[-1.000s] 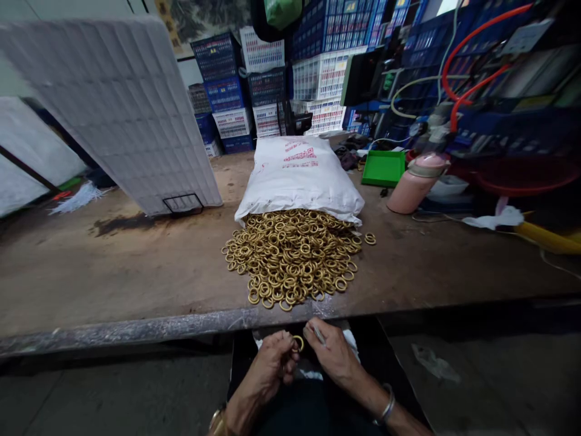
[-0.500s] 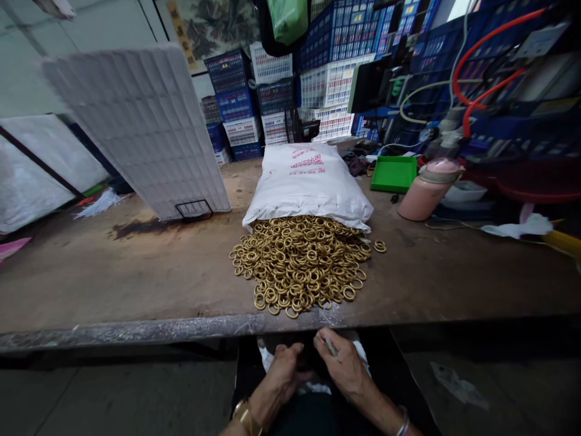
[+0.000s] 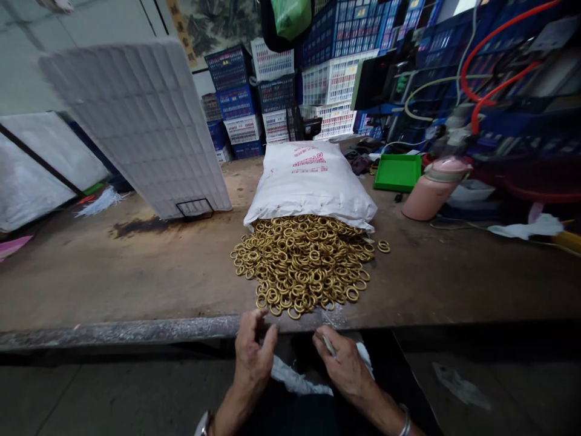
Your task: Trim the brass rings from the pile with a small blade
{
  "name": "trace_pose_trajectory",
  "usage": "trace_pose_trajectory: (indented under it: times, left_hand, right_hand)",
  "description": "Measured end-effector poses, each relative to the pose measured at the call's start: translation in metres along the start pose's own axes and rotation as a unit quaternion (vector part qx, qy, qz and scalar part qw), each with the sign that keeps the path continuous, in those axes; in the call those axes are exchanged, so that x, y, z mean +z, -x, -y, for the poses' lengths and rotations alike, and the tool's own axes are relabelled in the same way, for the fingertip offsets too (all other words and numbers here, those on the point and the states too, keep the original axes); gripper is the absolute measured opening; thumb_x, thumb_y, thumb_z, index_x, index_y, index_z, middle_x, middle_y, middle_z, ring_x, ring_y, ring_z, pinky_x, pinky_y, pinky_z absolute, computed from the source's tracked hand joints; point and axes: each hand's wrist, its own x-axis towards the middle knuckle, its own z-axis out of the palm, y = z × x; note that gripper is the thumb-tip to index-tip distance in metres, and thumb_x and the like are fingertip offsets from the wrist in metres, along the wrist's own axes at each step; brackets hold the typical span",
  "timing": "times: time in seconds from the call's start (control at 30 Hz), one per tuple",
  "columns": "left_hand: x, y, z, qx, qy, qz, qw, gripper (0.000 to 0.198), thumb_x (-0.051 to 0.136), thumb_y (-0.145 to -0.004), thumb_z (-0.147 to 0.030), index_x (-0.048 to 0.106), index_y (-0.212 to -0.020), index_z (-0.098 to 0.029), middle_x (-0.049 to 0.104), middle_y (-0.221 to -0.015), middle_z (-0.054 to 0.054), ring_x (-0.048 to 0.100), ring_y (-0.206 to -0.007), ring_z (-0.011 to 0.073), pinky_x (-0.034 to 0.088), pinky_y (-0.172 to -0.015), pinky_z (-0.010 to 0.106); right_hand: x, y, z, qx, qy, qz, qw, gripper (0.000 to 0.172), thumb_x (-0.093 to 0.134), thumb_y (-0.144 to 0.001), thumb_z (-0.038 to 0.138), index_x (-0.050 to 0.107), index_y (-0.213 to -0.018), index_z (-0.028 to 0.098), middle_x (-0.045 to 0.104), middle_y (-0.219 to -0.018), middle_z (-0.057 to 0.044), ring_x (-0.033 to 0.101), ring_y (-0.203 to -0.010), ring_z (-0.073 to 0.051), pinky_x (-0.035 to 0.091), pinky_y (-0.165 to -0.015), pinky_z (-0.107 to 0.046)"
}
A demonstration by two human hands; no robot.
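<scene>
A heap of brass-coloured rings (image 3: 308, 266) spills from the mouth of a white sack (image 3: 313, 188) with red print, toward the table's front edge. My left hand (image 3: 254, 348) is at that edge, thumb apart from the fingers, its fingertips close to the nearest rings; I see nothing held in it. My right hand (image 3: 340, 360) is closed below the edge, over my lap, around a slim pale-grey tool (image 3: 329, 345). Most of that tool is hidden by the fingers. White cloth (image 3: 299, 378) lies across my lap between the hands.
The brown table (image 3: 181, 272) carries an upright ribbed white panel (image 3: 140, 127) at left. One or two rings (image 3: 384, 246) lie apart, right of the heap. Farther right are a green tray (image 3: 397, 172) and a pink bottle (image 3: 436, 189). Stacked crates (image 3: 238, 97) stand behind.
My left hand has moved up and left from my lap to the table's edge, its thumb and fingers parting. My right hand stays nearly in place, still closed on the slim tool.
</scene>
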Motion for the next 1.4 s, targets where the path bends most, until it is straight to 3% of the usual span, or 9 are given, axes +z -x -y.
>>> trace_pose_trajectory:
  times: [0.1,0.27,0.43,0.57,0.83,0.97,1.1,1.27,1.4]
  left_hand:
    - [0.0,-0.022,0.016,0.068,-0.144,-0.004,0.987,0.04,0.056,-0.073,-0.032,0.049,-0.109,-0.016,0.057,-0.094,0.01,0.055,-0.087,0.022,0.047,-0.075,0.036]
    - [0.009,-0.038,0.02,0.067,-0.269,0.041,0.96,0.045,0.055,-0.074,-0.033,0.044,-0.114,-0.017,0.055,-0.096,0.009,0.056,-0.087,0.0231,0.047,-0.074,0.037]
    - [0.021,-0.049,0.019,0.095,-0.265,0.049,0.958,0.038,0.052,-0.075,-0.024,0.044,-0.112,-0.017,0.054,-0.102,0.01,0.053,-0.096,0.0237,0.047,-0.076,0.037]
    - [0.03,-0.061,0.025,0.127,-0.225,0.037,0.965,0.036,0.051,-0.073,-0.016,0.046,-0.109,-0.017,0.054,-0.103,0.01,0.051,-0.098,0.0233,0.045,-0.08,0.039]
    - [0.031,-0.084,0.026,0.161,-0.166,0.004,0.973,0.031,0.045,-0.069,-0.009,0.049,-0.1,-0.015,0.057,-0.092,0.008,0.054,-0.089,0.0206,0.045,-0.082,0.039]
    - [0.024,-0.073,0.025,0.169,-0.153,-0.019,0.974,0.031,0.043,-0.071,-0.009,0.048,-0.102,-0.015,0.056,-0.094,0.009,0.053,-0.09,0.0203,0.045,-0.081,0.039]
    - [0.021,-0.049,0.023,0.162,-0.138,-0.039,0.976,0.025,0.044,-0.076,-0.014,0.049,-0.1,-0.015,0.055,-0.082,0.006,0.054,-0.073,0.0174,0.048,-0.068,0.033]
    - [0.024,-0.027,0.018,0.162,-0.14,-0.017,0.977,0.019,0.045,-0.079,-0.016,0.05,-0.097,-0.015,0.055,-0.073,0.004,0.052,-0.062,0.015,0.045,-0.06,0.029]
    - [0.03,-0.017,0.018,0.18,-0.176,-0.01,0.968,0.018,0.046,-0.078,-0.016,0.052,-0.094,-0.019,0.06,-0.081,0.006,0.057,-0.072,0.0188,0.043,-0.065,0.033]
  right_hand:
    - [-0.01,-0.007,0.015,0.018,-0.001,-0.014,1.0,0.027,0.035,-0.08,0.038,0.049,-0.066,0.02,0.053,-0.057,0.002,0.048,-0.053,-0.011,0.037,-0.053,-0.02]
    - [-0.014,-0.024,0.029,0.098,-0.006,0.039,0.994,0.026,0.034,-0.08,0.033,0.047,-0.062,0.02,0.052,-0.05,0.002,0.049,-0.05,-0.011,0.035,-0.052,-0.02]
    - [-0.003,-0.04,0.038,0.107,-0.031,0.075,0.991,0.017,0.038,-0.076,0.022,0.053,-0.071,0.018,0.057,-0.053,0.002,0.053,-0.053,-0.011,0.035,-0.054,-0.019]
    - [0.002,-0.055,0.044,0.088,-0.015,0.061,0.994,0.024,0.036,-0.078,0.024,0.052,-0.062,0.017,0.062,-0.06,-0.003,0.053,-0.056,-0.012,0.034,-0.054,-0.021]
    - [0.001,-0.07,0.043,0.048,-0.092,0.02,0.994,0.022,0.039,-0.077,0.029,0.056,-0.083,0.016,0.063,-0.064,-0.001,0.056,-0.057,-0.012,0.039,-0.055,-0.021]
    - [-0.011,-0.069,0.031,0.034,-0.061,-0.06,0.996,0.028,0.037,-0.079,0.036,0.056,-0.072,0.017,0.057,-0.052,0.001,0.053,-0.051,-0.012,0.039,-0.053,-0.021]
    - [-0.022,-0.071,0.013,0.006,0.031,-0.145,0.989,0.027,0.037,-0.08,0.034,0.057,-0.08,0.018,0.06,-0.061,-0.001,0.054,-0.055,-0.013,0.038,-0.055,-0.023]
    - [-0.023,-0.076,0.013,-0.026,0.166,-0.066,0.984,0.027,0.041,-0.076,0.02,0.056,-0.099,0.02,0.065,-0.076,-0.003,0.06,-0.07,-0.017,0.037,-0.062,-0.024]
    - [-0.02,-0.078,0.026,-0.01,0.268,-0.024,0.963,0.034,0.044,-0.074,0.015,0.053,-0.106,0.023,0.067,-0.074,-0.004,0.06,-0.067,-0.017,0.032,-0.058,-0.024]
